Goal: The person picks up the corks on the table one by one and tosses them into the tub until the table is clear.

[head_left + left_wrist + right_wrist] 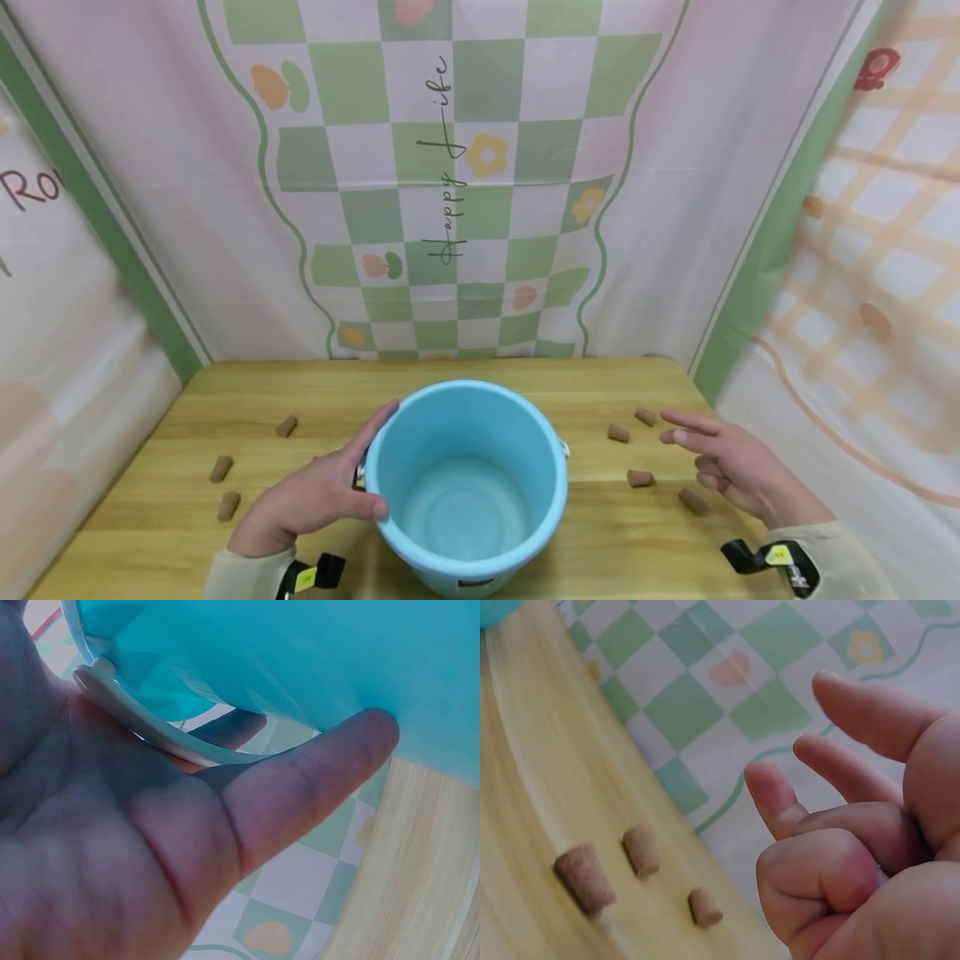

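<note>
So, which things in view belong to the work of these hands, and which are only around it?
Likely part of the work:
blue bucket, touched by the left hand
brown cork-like pieces on both sides, some near the right hand

Probably only surroundings:
wooden table under the pieces
checked cloth behind it

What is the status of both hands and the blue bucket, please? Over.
Left hand touches side of blue bucket; right hand holds nothing, near a cork. Bucket upright, no corks visible inside. No obstacle seen between right hand and that cork.
</note>
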